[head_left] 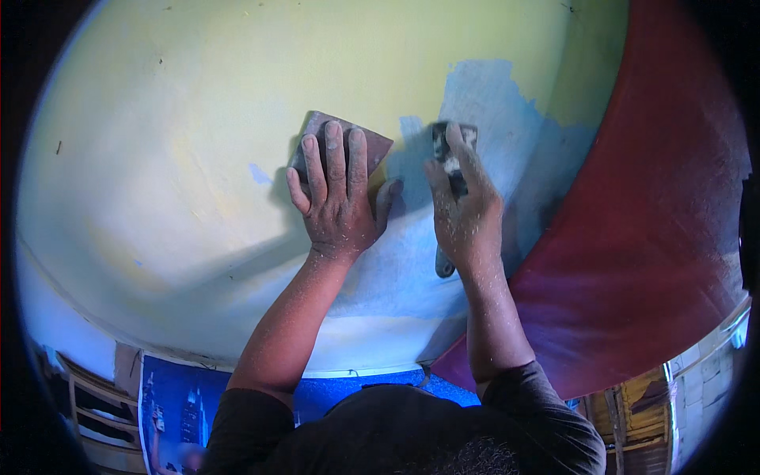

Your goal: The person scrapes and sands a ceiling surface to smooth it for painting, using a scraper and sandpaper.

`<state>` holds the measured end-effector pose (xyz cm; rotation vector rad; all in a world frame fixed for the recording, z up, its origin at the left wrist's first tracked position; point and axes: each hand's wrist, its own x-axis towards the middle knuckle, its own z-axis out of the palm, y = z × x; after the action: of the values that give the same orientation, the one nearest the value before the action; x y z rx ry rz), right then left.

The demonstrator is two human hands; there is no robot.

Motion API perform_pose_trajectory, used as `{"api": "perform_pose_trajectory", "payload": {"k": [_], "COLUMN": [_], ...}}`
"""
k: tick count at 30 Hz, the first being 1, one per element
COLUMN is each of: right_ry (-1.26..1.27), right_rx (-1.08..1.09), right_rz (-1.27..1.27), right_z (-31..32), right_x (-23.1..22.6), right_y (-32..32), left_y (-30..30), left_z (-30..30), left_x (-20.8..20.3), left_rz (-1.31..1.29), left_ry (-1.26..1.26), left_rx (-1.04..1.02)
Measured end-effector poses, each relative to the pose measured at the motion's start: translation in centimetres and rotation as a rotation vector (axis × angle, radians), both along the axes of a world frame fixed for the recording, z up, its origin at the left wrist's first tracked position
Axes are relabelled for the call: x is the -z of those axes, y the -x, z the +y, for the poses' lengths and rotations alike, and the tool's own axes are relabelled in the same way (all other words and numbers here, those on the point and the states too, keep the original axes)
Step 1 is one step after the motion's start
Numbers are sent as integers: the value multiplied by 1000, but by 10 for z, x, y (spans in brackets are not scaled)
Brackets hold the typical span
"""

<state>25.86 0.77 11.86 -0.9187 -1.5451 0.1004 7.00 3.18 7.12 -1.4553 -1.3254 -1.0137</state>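
A brown, square-cornered sheet that looks like sandpaper (372,147) lies against the pale yellow wall (237,71). My left hand (336,194) presses it there with flat, spread fingers, the thumb off to its right side. Dust coats both hands and forearms. To the right, my right hand (473,210) is closed around a putty knife (445,264). Its dark blade, smeared with white, points up toward a bluish-grey bare patch (483,91) in the paint. The lower end of its handle shows below the palm; the rest of the grip is hidden.
A dark red sheet (649,214) hangs or curves along the right side, its edge close to my right forearm. At the bottom are a blue picture panel (170,388), wooden shelving (103,412) at the left and wooden framing (625,419) at the right.
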Motion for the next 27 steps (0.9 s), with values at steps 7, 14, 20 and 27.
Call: {"api": "perform_pose_trajectory", "payload": {"k": [7,14,20,27], "right_ry": [19,-85,-1,-48], "right_rx": [65,38,31,42], "right_rz": [-61,-34,-28,-7], "right_z": [-6,-3,-4,-4], "right_x": [4,-16,2,-7], "right_y": [-3,0,1,6], "left_y": [2,0,1,1], "left_z": [1,1,-1,1], "left_x": [0,1,0,-3], "left_rz": [7,2,0,4], "left_ry": [-19,-3,-5,-19], "left_rx": [-9,12,12,15]}}
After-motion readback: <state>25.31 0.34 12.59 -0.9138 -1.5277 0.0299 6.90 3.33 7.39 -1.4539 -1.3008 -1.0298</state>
